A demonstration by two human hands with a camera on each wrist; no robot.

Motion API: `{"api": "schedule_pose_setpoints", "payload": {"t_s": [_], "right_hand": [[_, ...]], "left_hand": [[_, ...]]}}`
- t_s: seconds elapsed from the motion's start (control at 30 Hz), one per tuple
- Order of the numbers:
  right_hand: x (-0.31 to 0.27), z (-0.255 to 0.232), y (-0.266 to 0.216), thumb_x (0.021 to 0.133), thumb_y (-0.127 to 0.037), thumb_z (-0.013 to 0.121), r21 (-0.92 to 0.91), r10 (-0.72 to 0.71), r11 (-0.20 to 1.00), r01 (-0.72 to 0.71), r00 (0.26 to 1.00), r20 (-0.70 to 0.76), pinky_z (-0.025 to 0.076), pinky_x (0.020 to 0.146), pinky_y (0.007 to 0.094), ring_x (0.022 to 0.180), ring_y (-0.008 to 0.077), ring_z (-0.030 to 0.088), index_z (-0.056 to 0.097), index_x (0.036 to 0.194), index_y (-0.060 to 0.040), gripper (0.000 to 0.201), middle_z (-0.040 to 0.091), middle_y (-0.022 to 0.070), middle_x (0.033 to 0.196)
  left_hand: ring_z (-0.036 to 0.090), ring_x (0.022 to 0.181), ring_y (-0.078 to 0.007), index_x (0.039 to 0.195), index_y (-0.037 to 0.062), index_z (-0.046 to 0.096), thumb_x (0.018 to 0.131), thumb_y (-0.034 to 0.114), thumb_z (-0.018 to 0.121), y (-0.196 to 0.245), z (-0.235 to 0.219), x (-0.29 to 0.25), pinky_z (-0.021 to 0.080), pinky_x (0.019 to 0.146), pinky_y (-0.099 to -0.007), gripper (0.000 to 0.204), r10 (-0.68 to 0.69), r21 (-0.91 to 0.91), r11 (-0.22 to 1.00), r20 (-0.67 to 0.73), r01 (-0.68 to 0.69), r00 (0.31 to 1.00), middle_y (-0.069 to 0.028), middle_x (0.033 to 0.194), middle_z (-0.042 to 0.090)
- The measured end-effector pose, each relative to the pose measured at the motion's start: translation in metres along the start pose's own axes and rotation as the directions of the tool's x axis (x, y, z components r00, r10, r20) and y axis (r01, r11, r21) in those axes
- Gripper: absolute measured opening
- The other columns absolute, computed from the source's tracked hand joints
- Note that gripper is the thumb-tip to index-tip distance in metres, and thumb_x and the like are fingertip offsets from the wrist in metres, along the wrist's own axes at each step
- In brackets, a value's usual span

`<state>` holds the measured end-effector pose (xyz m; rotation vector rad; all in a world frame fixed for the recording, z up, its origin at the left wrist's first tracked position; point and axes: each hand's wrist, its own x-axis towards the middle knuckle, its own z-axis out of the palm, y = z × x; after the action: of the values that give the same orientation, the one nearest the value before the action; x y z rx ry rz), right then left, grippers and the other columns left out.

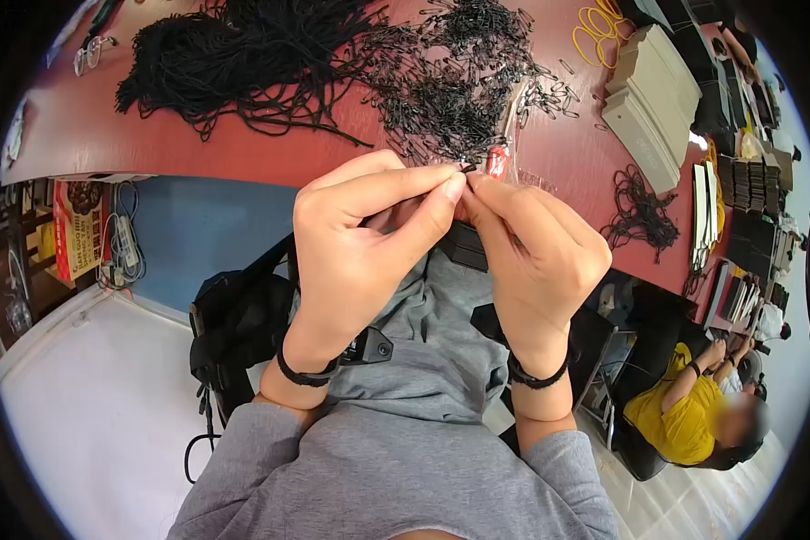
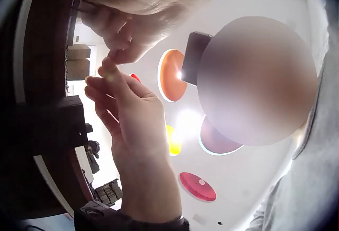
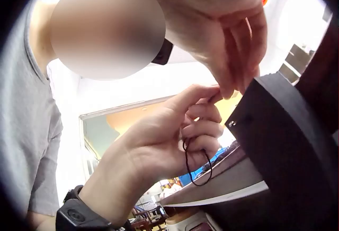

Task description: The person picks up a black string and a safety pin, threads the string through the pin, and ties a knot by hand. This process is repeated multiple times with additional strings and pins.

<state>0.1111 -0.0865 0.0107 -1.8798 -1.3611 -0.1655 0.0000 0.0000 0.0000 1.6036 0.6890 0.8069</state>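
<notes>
In the head view my left hand (image 1: 369, 238) and right hand (image 1: 540, 252) meet fingertip to fingertip in front of the table edge. Thumb and forefinger of each pinch a tiny black piece (image 1: 467, 168), which looks like a cord end; the fingertips hide most of it. The right wrist view shows a thin black cord loop (image 3: 187, 162) hanging from the curled lower fingers of the left hand (image 3: 159, 135). Beyond the hands lies a heap of black safety pins (image 1: 450, 81). To its left spreads a thick bundle of black cords (image 1: 234, 63).
On the red table (image 1: 567, 144) a red-and-clear plastic packet (image 1: 499, 162) lies by the pins. Grey boxes (image 1: 652, 99), a small tangle of black cord (image 1: 641, 211) and yellow loops (image 1: 598, 36) are at right. A person in yellow (image 1: 675, 409) sits beyond.
</notes>
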Motion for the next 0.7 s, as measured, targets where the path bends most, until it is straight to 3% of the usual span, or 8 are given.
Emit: {"api": "schedule_pose_setpoints", "payload": {"t_s": [0.1, 0.3, 0.4, 0.43, 0.5, 0.57, 0.63, 0.7], "right_hand": [[0.001, 0.0, 0.001, 0.066, -0.005, 0.075, 0.037, -0.012, 0.999, 0.013, 1.0, -0.022, 0.044, 0.048, 0.0274, 0.053, 0.0196, 0.058, 0.067, 0.078, -0.0046, 0.015, 0.06, 0.0058, 0.061], [0.007, -0.012, -0.001, 0.068, -0.003, 0.074, 0.231, 0.096, 0.964, -0.133, 0.982, 0.164, 0.047, 0.052, 0.0255, 0.057, 0.0189, 0.061, 0.067, 0.079, -0.0019, 0.013, 0.062, 0.0079, 0.065], [0.011, -0.026, 0.005, 0.071, 0.002, 0.07, 0.458, 0.197, 0.82, -0.342, 0.921, 0.335, 0.052, 0.065, 0.0244, 0.072, 0.0144, 0.066, 0.068, 0.089, 0.0017, 0.018, 0.067, 0.0096, 0.078], [0.011, -0.026, 0.004, 0.071, 0.002, 0.07, 0.458, 0.198, 0.82, -0.343, 0.921, 0.336, 0.052, 0.065, 0.0244, 0.072, 0.0144, 0.066, 0.068, 0.089, 0.0017, 0.018, 0.067, 0.0096, 0.078], [0.009, -0.025, 0.002, 0.072, 0.003, 0.07, 0.587, 0.363, 0.668, -0.458, 0.889, 0.281, 0.052, 0.065, 0.0244, 0.073, 0.0144, 0.065, 0.068, 0.089, 0.0025, 0.017, 0.068, 0.0101, 0.08], [0.011, -0.023, 0.005, 0.072, 0.004, 0.069, 0.595, 0.346, 0.67, -0.444, 0.896, 0.279, 0.052, 0.064, 0.0244, 0.072, 0.0156, 0.065, 0.069, 0.089, 0.0022, 0.017, 0.068, 0.0103, 0.081], [0.01, -0.021, 0.012, 0.071, 0.004, 0.069, 0.549, 0.101, 0.805, -0.226, 0.964, 0.248, 0.051, 0.062, 0.025, 0.071, 0.0168, 0.065, 0.069, 0.088, 0.0011, 0.017, 0.068, 0.0106, 0.081], [0.007, -0.02, 0.012, 0.07, 0.004, 0.069, 0.554, 0.107, 0.803, -0.221, 0.967, 0.231, 0.05, 0.061, 0.0254, 0.07, 0.018, 0.065, 0.07, 0.087, 0.0, 0.017, 0.068, 0.0101, 0.081]], "left_hand": [[0.039, 0.052, -0.0033, 0.09, -0.0015, 0.07, 0.075, -0.001, 0.07, -0.004, 0.002, 0.002, 0.026, 0.044, -0.02, 0.016, 0.042, -0.047, 0.998, -0.019, -0.043, 0.999, 0.0017, 0.059, 0.048], [0.04, 0.058, -0.0043, 0.086, -0.0067, 0.068, 0.076, -0.006, 0.064, 0.001, -0.004, 0.001, 0.029, 0.051, -0.0192, 0.012, -0.071, -0.16, 0.984, 0.052, 0.078, 0.996, 0.0004, 0.066, 0.051], [0.041, 0.059, -0.0044, 0.084, -0.0067, 0.068, 0.075, -0.006, 0.063, -0.001, -0.004, -0.001, 0.03, 0.052, -0.0197, 0.01, -0.068, -0.222, 0.972, 0.071, 0.082, 0.995, 0.0004, 0.066, 0.051], [0.04, 0.057, -0.0028, 0.085, -0.0045, 0.069, 0.076, -0.003, 0.065, -0.002, -0.005, -0.001, 0.028, 0.049, -0.0187, 0.01, -0.072, -0.243, 0.966, 0.083, 0.09, 0.994, 0.0015, 0.065, 0.051], [0.039, 0.055, -0.0012, 0.086, -0.0023, 0.07, 0.077, -0.001, 0.067, -0.002, -0.007, -0.001, 0.027, 0.046, -0.0178, 0.009, -0.077, -0.264, 0.959, 0.096, 0.1, 0.992, 0.0026, 0.064, 0.051], [0.039, 0.055, -0.001, 0.085, -0.0021, 0.07, 0.077, 0.0, 0.067, 0.0, -0.008, -0.001, 0.027, 0.046, -0.0178, 0.009, -0.081, -0.266, 0.957, 0.148, 0.118, 0.986, 0.0027, 0.064, 0.051], [0.038, 0.057, -0.0026, 0.083, -0.0042, 0.068, 0.075, -0.001, 0.066, 0.011, -0.007, -0.002, 0.026, 0.048, -0.019, 0.008, -0.128, -0.255, 0.952, 0.168, 0.168, 0.978, 0.0015, 0.065, 0.05], [0.038, 0.058, -0.0042, 0.08, -0.0063, 0.067, 0.074, -0.003, 0.065, 0.015, -0.009, -0.002, 0.025, 0.051, -0.0202, 0.008, -0.174, -0.238, 0.947, 0.18, 0.215, 0.968, 0.0004, 0.065, 0.048]]}}
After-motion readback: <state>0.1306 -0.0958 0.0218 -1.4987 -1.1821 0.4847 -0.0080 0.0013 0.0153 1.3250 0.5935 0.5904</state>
